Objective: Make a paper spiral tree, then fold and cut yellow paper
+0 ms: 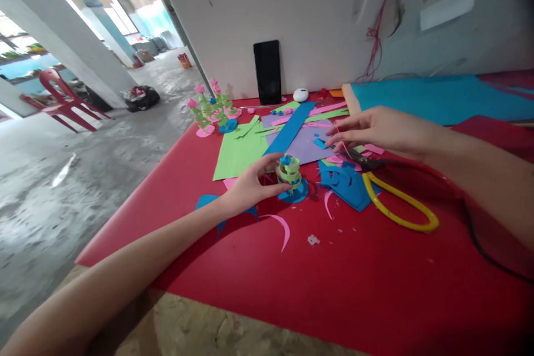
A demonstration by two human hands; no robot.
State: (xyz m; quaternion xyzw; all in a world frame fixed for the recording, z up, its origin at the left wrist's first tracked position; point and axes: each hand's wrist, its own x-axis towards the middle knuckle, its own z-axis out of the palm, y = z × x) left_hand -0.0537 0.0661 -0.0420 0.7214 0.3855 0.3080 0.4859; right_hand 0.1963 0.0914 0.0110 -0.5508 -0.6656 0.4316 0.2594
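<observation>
My left hand (pixel 250 182) has its thumb and fingers around a small paper flower ornament (pixel 294 179). The ornament has a curled light-green strip, a blue star-like piece on top and a round blue base resting on the red table cover. Over the paper scraps to the right reaches my right hand (pixel 367 130), its fingers stretched and apart. A thin pink strip (pixel 344 148) shows by its fingertips; no firm grip on it is visible. Just below that hand lie scissors with yellow handles (pixel 400 206), beside cut blue paper (pixel 348 186).
Finished paper flowers (pixel 212 108) stand at the table's back left. A black phone (pixel 267 72) leans on the white wall, near a white oval case (pixel 300 94). Green paper (pixel 236 153), purple paper (pixel 306 142) and a blue strip (pixel 290 128) lie mid-table. Pink offcuts (pixel 282 231) are nearer me.
</observation>
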